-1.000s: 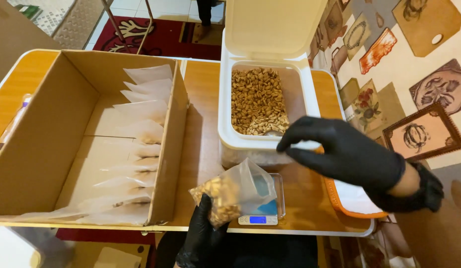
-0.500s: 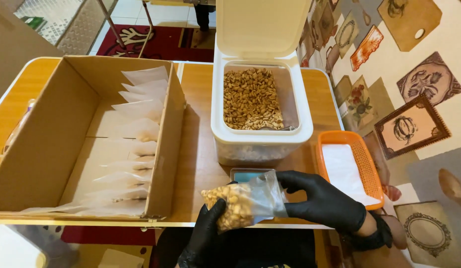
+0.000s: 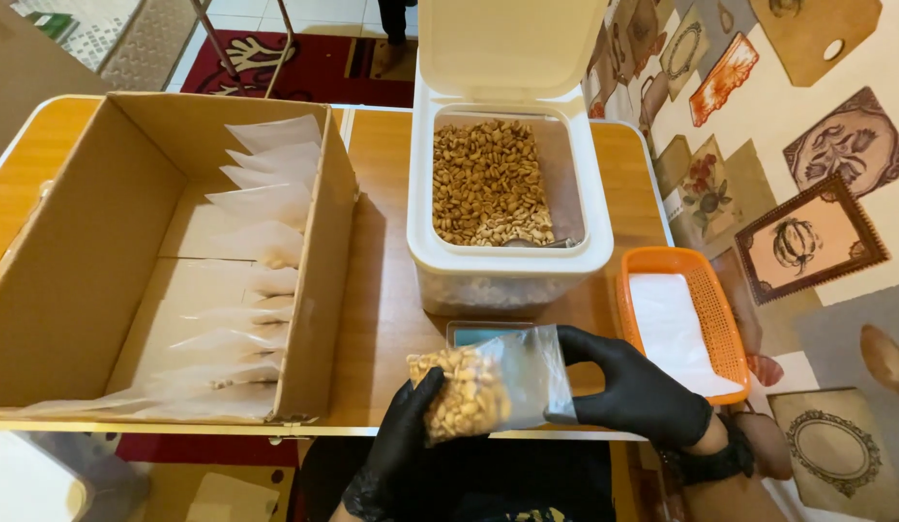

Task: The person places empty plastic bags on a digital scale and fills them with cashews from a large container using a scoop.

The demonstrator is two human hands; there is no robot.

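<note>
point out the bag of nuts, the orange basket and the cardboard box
bag of nuts (image 3: 473,387), head view, on the nut-filled lower half
orange basket (image 3: 706,302), head view, on its right rim
cardboard box (image 3: 325,261), head view, on its right wall

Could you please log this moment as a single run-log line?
left hand: holds bag of nuts | right hand: pinches bag top | nut bin: open
</note>
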